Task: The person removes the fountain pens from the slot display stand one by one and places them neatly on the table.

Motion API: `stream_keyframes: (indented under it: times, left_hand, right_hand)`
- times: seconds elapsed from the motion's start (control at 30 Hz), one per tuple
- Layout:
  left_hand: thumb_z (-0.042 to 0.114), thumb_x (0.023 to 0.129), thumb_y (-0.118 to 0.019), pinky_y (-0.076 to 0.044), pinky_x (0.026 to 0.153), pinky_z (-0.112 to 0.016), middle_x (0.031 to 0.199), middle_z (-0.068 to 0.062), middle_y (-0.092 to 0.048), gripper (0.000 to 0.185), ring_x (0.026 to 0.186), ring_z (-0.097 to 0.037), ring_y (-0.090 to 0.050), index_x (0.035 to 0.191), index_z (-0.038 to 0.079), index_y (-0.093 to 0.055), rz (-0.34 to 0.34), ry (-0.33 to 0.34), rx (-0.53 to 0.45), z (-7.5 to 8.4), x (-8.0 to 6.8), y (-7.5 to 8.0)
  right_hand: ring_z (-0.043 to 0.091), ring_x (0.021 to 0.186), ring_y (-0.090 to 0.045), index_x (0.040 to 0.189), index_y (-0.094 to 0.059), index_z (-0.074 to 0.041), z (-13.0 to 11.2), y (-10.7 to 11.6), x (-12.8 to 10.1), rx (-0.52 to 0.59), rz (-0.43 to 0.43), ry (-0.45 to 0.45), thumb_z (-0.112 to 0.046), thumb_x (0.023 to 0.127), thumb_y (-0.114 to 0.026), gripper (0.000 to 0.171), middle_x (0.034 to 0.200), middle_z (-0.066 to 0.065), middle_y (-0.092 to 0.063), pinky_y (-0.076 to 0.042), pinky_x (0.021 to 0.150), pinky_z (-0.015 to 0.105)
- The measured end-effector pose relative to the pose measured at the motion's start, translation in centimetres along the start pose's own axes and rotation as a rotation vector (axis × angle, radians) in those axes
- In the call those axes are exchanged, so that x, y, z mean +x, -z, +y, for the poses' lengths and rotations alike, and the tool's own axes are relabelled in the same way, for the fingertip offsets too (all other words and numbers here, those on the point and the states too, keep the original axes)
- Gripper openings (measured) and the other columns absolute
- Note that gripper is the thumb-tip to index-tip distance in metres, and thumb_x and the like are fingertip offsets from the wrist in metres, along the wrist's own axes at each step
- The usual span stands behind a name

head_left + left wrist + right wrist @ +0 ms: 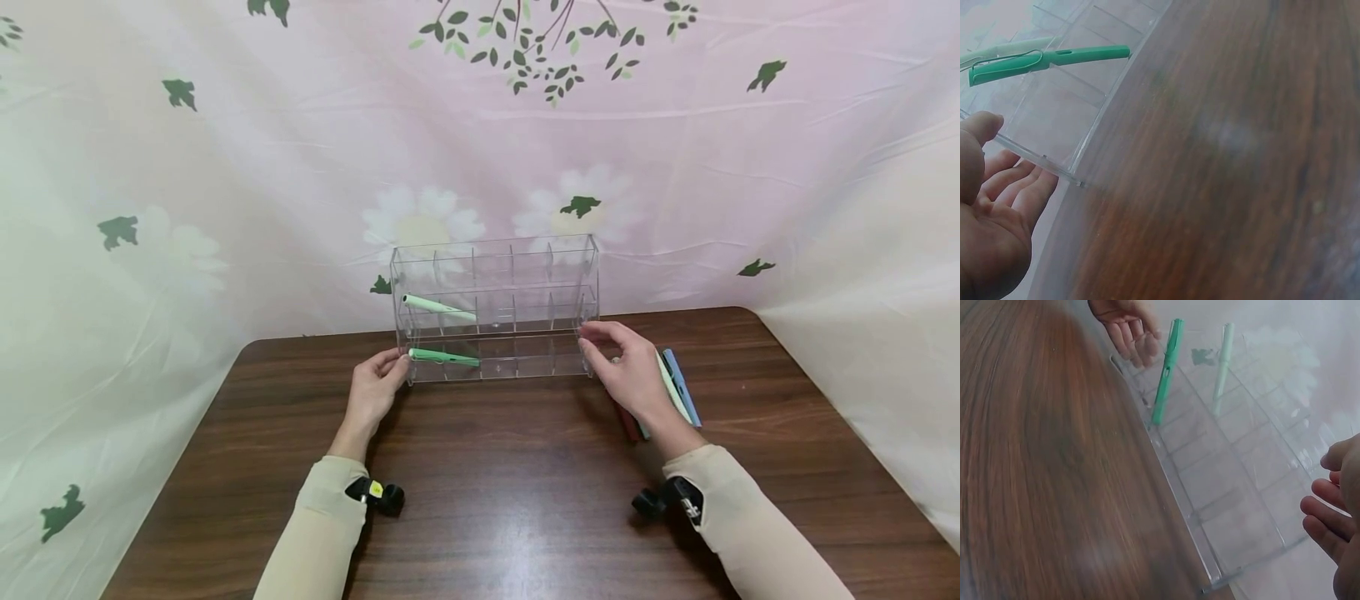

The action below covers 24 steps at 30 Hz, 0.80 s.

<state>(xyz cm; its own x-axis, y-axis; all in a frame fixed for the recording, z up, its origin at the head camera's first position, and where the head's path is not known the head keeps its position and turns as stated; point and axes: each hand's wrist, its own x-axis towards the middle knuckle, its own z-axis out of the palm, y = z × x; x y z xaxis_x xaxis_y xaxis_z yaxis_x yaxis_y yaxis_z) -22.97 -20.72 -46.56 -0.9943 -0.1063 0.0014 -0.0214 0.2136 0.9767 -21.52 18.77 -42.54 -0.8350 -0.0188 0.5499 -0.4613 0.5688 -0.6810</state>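
Note:
A clear plastic rack [495, 367] with stepped rows of small compartments stands at the back of the table. In its front row lies a green pen [444, 357], clip up and slightly slanted. Behind it, a pale green pen [438, 307] lies in a higher row. My left hand [372, 386] is at the rack's left end, thumb in front and nearly straight fingers along the outside of the side wall. At the opposite end, my right hand [628, 371] has its fingertips right by the side wall, fingers loosely bent and spread from the thumb.
Several more pens lie on the table beyond my right forearm, among them a blue pen [682, 388] and a dark red pen [627, 423], partly covered by the hand. A printed cloth [300, 208] hangs close behind the rack. The brown table [480, 500] extends in front.

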Motion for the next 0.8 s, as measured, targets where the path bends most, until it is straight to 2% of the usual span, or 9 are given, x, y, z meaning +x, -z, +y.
stream_keyframes:
  times: [0.13, 0.23, 0.33, 0.5, 0.8]
  left_hand:
    - [0.017, 0.111, -0.062, -0.06, 0.096, -0.018, 0.141, -0.031, -0.068, 0.043, 0.132, -0.041, -0.068, 0.146, -0.007, -0.061, -0.001, 0.001, 0.001, 0.0, 0.0, 0.0]
    - [0.018, 0.111, -0.063, -0.06, 0.095, -0.018, 0.141, -0.03, -0.068, 0.043, 0.132, -0.04, -0.069, 0.146, -0.007, -0.061, 0.001, 0.004, 0.006, 0.0, 0.0, 0.0]
    - [0.018, 0.111, -0.063, -0.06, 0.096, -0.019, 0.141, -0.03, -0.068, 0.043, 0.132, -0.04, -0.069, 0.146, -0.006, -0.061, 0.0, 0.005, 0.006, 0.0, 0.0, 0.0]
    - [0.019, 0.111, -0.063, -0.06, 0.095, -0.017, 0.141, -0.03, -0.068, 0.043, 0.132, -0.039, -0.068, 0.146, -0.006, -0.062, -0.002, -0.001, 0.004, 0.1, 0.0, 0.0]
    - [0.018, 0.111, -0.063, -0.059, 0.093, -0.016, 0.14, -0.03, -0.069, 0.043, 0.132, -0.04, -0.068, 0.145, -0.007, -0.062, 0.001, -0.003, 0.007, 0.2, 0.0, 0.0]
  right_hand:
    - [0.023, 0.099, -0.076, 0.121, -0.078, -0.001, -0.6, -0.9, 0.2, 0.037, -0.008, 0.025, -0.003, 0.097, -0.079, 0.024, 0.115, 0.015, -0.081, -0.051, 0.073, 0.007]
    - [0.029, 0.099, -0.077, 0.121, -0.078, -0.001, -1.0, -1.6, 0.3, 0.047, -0.019, 0.048, -0.003, 0.096, -0.08, 0.025, 0.114, 0.014, -0.081, -0.052, 0.076, 0.009]
    - [0.029, 0.1, -0.077, 0.121, -0.079, -0.003, -1.4, -2.3, 0.4, 0.042, -0.036, 0.065, -0.004, 0.096, -0.081, 0.025, 0.114, 0.013, -0.081, -0.055, 0.08, 0.017]
    - [0.028, 0.102, -0.077, 0.12, -0.079, -0.004, -2.0, -3.4, 0.5, 0.04, -0.065, 0.096, -0.004, 0.095, -0.081, 0.025, 0.113, 0.011, -0.082, -0.059, 0.087, 0.039]
    - [0.032, 0.11, -0.078, 0.123, -0.078, -0.004, -3.5, -5.2, 0.7, 0.069, -0.128, 0.11, -0.004, 0.095, -0.082, 0.028, 0.117, 0.012, -0.082, -0.061, 0.096, 0.052]
